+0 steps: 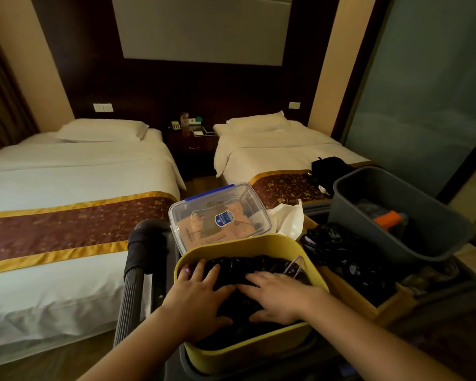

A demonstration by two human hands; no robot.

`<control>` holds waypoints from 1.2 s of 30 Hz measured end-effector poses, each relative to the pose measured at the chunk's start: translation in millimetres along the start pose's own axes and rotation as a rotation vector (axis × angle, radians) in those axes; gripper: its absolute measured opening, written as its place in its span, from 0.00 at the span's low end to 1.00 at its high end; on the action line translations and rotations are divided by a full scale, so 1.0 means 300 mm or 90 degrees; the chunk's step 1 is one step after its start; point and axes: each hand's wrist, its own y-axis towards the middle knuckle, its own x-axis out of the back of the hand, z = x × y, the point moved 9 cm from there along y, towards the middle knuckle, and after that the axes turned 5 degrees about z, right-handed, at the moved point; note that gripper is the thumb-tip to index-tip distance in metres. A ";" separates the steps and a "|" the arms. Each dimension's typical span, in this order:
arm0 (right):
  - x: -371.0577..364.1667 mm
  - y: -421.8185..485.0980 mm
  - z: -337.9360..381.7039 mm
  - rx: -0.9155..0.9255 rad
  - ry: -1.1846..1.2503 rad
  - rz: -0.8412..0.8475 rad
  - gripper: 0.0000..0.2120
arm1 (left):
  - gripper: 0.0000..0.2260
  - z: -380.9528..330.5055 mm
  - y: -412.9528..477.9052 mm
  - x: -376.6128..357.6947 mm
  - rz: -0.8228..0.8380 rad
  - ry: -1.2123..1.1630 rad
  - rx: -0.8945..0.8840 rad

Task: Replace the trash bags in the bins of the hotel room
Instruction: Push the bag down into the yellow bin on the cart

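inside the yellow bin (259, 350), both left hand (197, 301) and right hand (279, 298) press spread fingers flat on black bags (248, 266).

Bin (272, 244) bottom cut by the lower edge, bags (248, 268) half under both hands, nightstand items (188, 123) too small to tell, tub (412, 193) contents dim, left bed (66, 171) cropped

Glossy crinkled black plastic bags (248, 273) in matt yellow bin (248, 243)
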 end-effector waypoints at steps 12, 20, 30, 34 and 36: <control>0.000 -0.016 -0.003 -0.022 0.068 -0.031 0.35 | 0.40 -0.017 -0.015 0.014 -0.047 -0.017 0.002; 0.097 -0.121 -0.029 -0.054 0.126 -0.209 0.33 | 0.39 0.015 -0.050 0.062 -0.126 -0.107 0.044; 0.134 -0.221 -0.083 -0.089 0.171 -0.361 0.27 | 0.42 0.013 -0.087 0.095 -0.182 -0.202 0.155; 0.166 -0.261 -0.097 -0.091 0.178 -0.396 0.26 | 0.39 0.012 -0.108 0.127 -0.212 -0.207 0.192; 0.180 -0.280 -0.105 -0.103 0.190 -0.408 0.26 | 0.36 0.013 -0.118 0.140 -0.227 -0.204 0.192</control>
